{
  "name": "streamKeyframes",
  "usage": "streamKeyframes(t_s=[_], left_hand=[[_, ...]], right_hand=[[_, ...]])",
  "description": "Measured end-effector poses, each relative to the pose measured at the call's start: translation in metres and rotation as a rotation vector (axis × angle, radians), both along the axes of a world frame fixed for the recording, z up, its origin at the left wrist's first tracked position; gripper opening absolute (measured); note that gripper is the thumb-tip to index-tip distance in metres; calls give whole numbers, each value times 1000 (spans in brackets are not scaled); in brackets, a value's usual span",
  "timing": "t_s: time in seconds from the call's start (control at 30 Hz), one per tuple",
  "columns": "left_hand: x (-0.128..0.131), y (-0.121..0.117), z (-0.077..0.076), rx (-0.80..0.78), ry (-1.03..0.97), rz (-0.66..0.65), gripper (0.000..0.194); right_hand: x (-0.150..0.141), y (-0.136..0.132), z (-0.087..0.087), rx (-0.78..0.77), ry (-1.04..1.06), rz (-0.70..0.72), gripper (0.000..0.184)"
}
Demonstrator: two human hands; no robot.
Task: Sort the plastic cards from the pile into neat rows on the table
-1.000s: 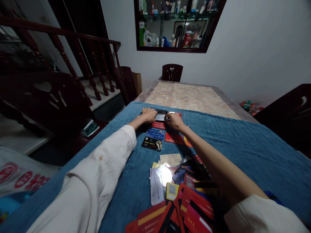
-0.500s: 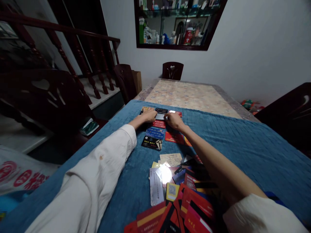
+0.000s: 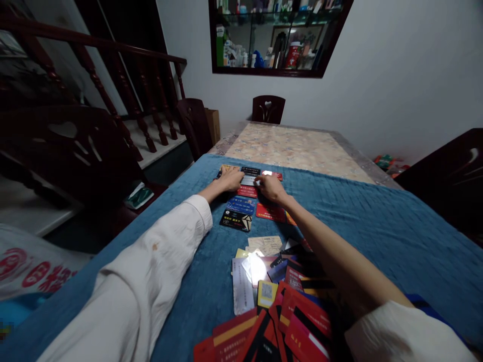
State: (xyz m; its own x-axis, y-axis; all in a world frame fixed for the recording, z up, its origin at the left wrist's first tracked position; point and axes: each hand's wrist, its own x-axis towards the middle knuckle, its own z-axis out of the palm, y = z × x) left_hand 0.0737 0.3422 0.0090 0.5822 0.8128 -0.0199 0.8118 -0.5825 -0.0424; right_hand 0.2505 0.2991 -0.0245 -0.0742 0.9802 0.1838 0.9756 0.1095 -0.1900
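Between my hands, a silver-grey card (image 3: 248, 180) lies below a black card (image 3: 250, 171) at the far end of the cloth. My left hand (image 3: 231, 179) has its bent fingers at the card's left edge. At the right edge, my right hand (image 3: 270, 188) pinches the same card with curled fingertips. Running toward me are a red card (image 3: 247, 191), a blue card (image 3: 240, 205) and a black VIP card (image 3: 236, 220). Another red card (image 3: 270, 212) lies under my right wrist. My left hand partly covers a yellowish card (image 3: 228, 167). One more red card (image 3: 276, 176) lies beyond my right hand.
A loose heap of mixed cards (image 3: 271, 296) spreads over the near part of the blue cloth (image 3: 362, 236). Beyond it shows the patterned tabletop (image 3: 290, 143). Dark wooden chairs (image 3: 268, 109) stand around the table. A printed plastic bag (image 3: 33, 266) is at the lower left.
Both hands stay at the silver-grey card with hardly any movement. The view has tilted slightly, and the cards on the cloth lie as before.
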Motion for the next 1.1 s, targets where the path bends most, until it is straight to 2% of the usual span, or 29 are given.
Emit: streamKeyframes(t_s=[0.23,0.63,0.9,1.1], left_hand=[[-11,-5,-5,40,-64,-12,31],[-13,-29,-2,108,-232,-136,25],[-4,-76,12,106,-268,-259,24],[10,-124,12,78,-268,-407,24]], right_hand=[[2,-19,7,18,-5,-63,33],[12,-48,23,73,-31,-33,31],[29,-92,32,119,-11,59,27],[50,-136,29,164,4,112,24]])
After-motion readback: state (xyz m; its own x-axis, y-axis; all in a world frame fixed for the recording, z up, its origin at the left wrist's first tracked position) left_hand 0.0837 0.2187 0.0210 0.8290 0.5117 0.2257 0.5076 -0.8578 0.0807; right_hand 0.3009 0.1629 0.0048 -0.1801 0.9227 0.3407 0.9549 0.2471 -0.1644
